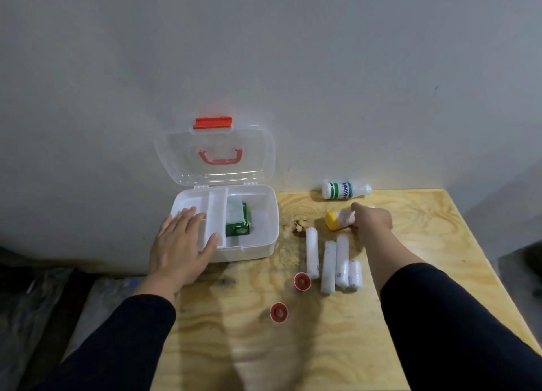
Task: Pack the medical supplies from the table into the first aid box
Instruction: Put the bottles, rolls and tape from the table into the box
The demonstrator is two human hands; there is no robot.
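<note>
The white first aid box [264, 245] stands open at the table's left, its clear lid [215, 153] leaning on the wall. A green packet [238, 224] lies inside, beside a white insert tray [215, 214]. My left hand [181, 245] rests flat on the box's front left corner, fingers spread. My right hand [372, 220] is closed around a yellow-capped bottle [337, 220] lying on the table. A white bottle with green stripes [343, 189] lies by the wall. Several white bandage rolls [328, 266] and two red-centred tape rolls [302, 281] [278, 312] lie nearer to me.
The plywood table [410, 273] ends at the right and at the left behind the box. The grey wall [264, 67] stands right behind the box and bottles. A dark stain [299, 224] marks the wood between box and bottle. Crumpled sheeting [44, 302] lies on the floor to the left.
</note>
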